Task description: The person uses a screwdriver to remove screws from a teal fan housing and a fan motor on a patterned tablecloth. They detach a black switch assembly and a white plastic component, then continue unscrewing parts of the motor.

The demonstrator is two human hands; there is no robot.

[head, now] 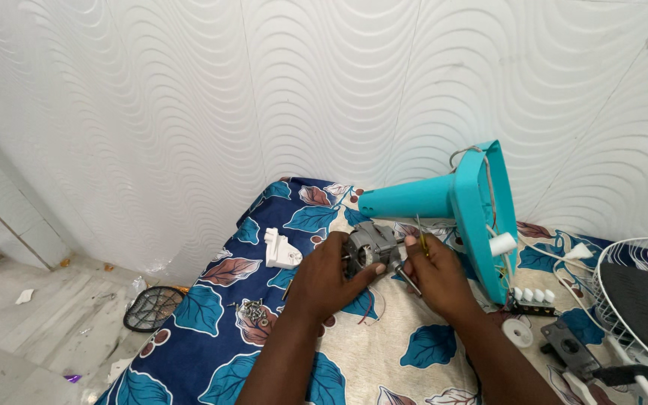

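A grey metal fan motor (371,246) sits on the flowered cloth (211,352), and my left hand (329,276) grips it from the near left side. My right hand (435,272) is closed around thin metal tweezers or a slim tool (419,234), whose tip points at the motor's right side. Just behind the motor lies a turquoise fan base (459,202) tipped on its side, with wires and a white cylinder showing underneath.
A white plastic part (280,250) and a small heap of screws (255,311) lie to the left. A white wire fan guard (639,300), a switch block with white buttons (534,298) and a black part (570,349) lie on the right. A racket-shaped swatter (151,308) is on the floor.
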